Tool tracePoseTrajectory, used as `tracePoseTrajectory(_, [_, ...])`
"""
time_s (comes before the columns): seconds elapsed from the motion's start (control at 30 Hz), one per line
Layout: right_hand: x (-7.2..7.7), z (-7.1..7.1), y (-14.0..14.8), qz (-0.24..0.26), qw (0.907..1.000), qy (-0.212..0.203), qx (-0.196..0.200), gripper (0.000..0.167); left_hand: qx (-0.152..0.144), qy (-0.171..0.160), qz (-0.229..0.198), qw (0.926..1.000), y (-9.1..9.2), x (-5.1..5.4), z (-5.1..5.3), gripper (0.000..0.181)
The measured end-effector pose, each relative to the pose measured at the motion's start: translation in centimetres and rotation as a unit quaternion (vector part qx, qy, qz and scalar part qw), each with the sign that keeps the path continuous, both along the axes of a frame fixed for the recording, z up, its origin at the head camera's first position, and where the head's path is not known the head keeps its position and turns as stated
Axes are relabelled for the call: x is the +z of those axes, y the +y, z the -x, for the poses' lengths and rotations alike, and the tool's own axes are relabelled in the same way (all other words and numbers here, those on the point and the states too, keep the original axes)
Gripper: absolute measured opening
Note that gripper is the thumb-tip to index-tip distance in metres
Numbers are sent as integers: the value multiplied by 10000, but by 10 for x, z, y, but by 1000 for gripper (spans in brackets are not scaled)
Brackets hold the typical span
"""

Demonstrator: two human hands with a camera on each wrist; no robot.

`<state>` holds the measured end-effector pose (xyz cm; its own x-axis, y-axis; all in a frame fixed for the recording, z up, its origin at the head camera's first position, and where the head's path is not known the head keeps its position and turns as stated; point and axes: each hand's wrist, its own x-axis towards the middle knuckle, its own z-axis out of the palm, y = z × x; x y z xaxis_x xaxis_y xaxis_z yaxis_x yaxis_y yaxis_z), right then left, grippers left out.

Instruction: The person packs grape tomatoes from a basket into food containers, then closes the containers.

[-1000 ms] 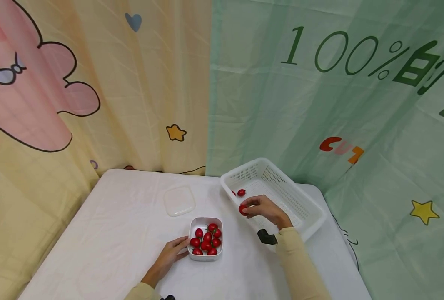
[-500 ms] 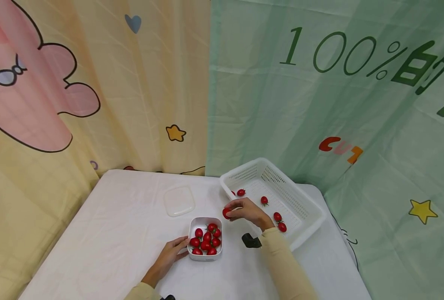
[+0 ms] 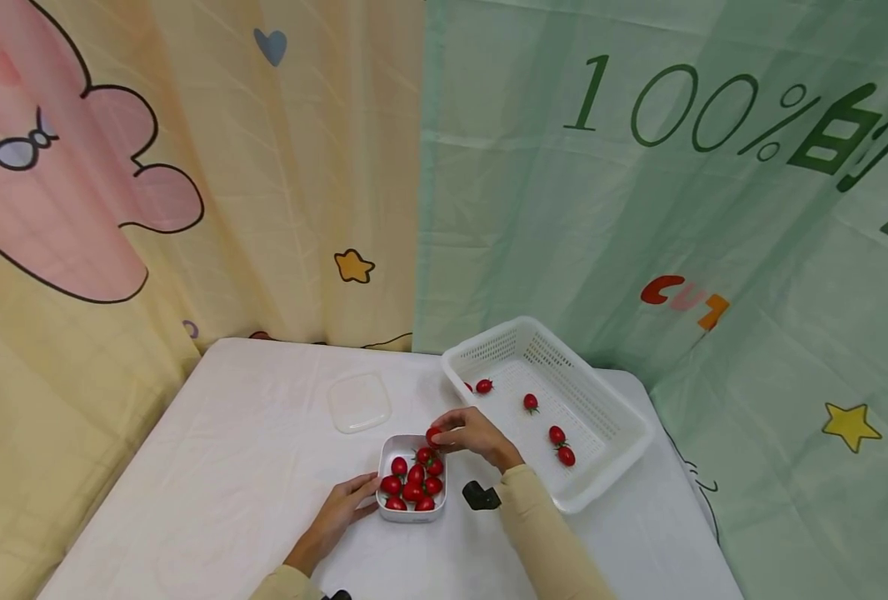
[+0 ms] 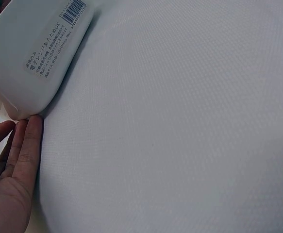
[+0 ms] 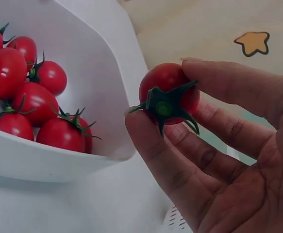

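Observation:
A cherry tomato [image 5: 166,92] with a green stalk is pinched between the thumb and fingers of my right hand [image 3: 474,436]. In the head view that hand is at the far right corner of a small white container [image 3: 412,516]. Several cherry tomatoes [image 3: 412,492] lie inside the container. My left hand [image 3: 339,512] touches the container's left side with fairly straight fingers. In the left wrist view its fingertips [image 4: 33,121] meet the wall near the base, below a printed label [image 4: 56,41].
A white perforated basket [image 3: 609,467] stands at the right, with several cherry tomatoes [image 3: 557,435] spread over its floor. A translucent square lid [image 3: 358,402] lies flat behind the container. Curtains [image 3: 339,167] hang behind the white-covered table [image 3: 212,467].
My right hand has moved left from over the basket to the container, carrying the cherry tomato. The basket's tomatoes have come into sight. My left hand has stayed in place.

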<state>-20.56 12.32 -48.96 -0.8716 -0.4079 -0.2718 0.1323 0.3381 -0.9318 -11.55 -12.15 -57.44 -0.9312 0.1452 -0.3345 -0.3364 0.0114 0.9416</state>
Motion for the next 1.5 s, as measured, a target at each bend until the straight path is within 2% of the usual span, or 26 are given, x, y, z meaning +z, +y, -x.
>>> tracePoseTrajectory(0.27, [-9, -4, -14, -160, 9995, 87, -260, 24, 50, -15, 46, 10000, 1, 1, 1, 60])
tracePoseTrajectory(0.63, [-9, -9, -18, -218, 9992, 147, -305, 34, -22, 2, -70, 10000, 0, -4, 0, 64])
tracePoseTrajectory(0.83, [1, -6, -7, -227, 9988, 216, -387, 36, -28, 26, -70, 10000, 0, -4, 1, 65])
tracePoseTrajectory(1.07, [11, -2, 12, 85, 9982, 479, -342, 30, 10, -30, -52, 10000, 0, -2, 2, 63])
tracePoseTrajectory(1.3, [21, 1, 33, 415, 9965, 399, -599, 32, 9, -20, -19, 10000, 0, -2, 1, 65])
tracePoseTrajectory(1.5, [22, 2, 55, 521, 9949, 410, -766, 33, 28, -35, -42, 10000, 0, -2, 1, 64])
